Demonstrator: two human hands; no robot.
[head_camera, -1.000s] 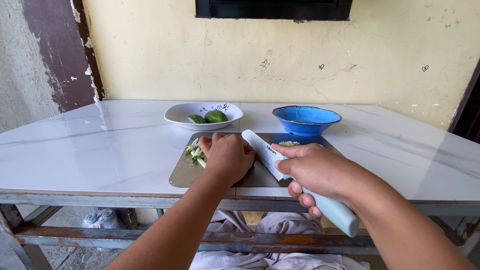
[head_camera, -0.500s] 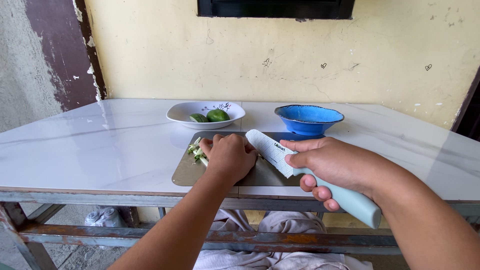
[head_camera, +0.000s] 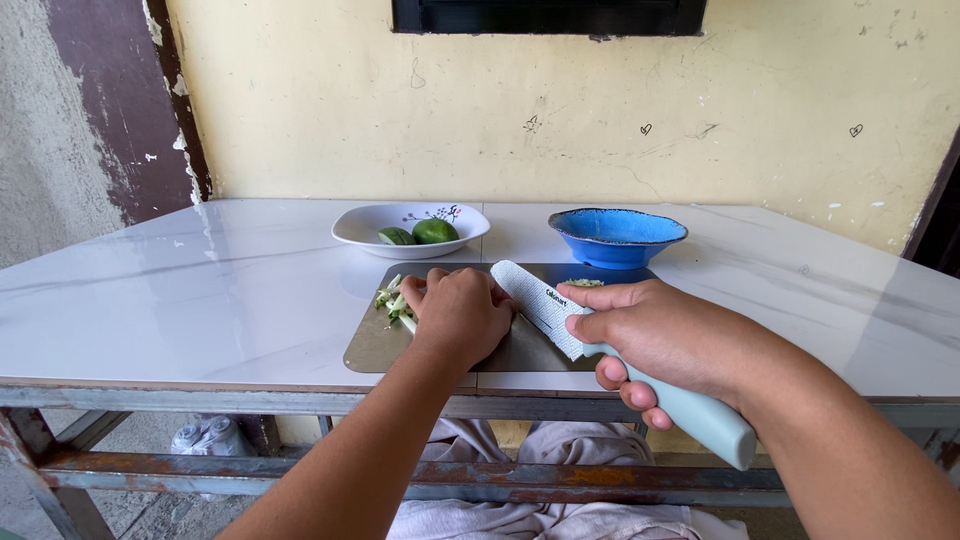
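Observation:
My right hand (head_camera: 655, 335) grips the pale green handle of a knife (head_camera: 540, 300) whose white blade slants down onto a metal cutting board (head_camera: 372, 345). My left hand (head_camera: 458, 315) lies curled on the board beside the blade and covers whatever is under it. Green and white vegetable strips (head_camera: 393, 297) lie just left of my left hand. A few chopped green bits (head_camera: 583, 283) show behind my right hand.
A white bowl (head_camera: 410, 226) with green fruit stands behind the board at the left. A blue bowl (head_camera: 617, 237) stands behind it at the right. The white marble table (head_camera: 180, 300) rests on a rusty metal frame against a yellow wall.
The knife blade and my right hand shifted slightly back and forth over the board. My left hand has stayed in place.

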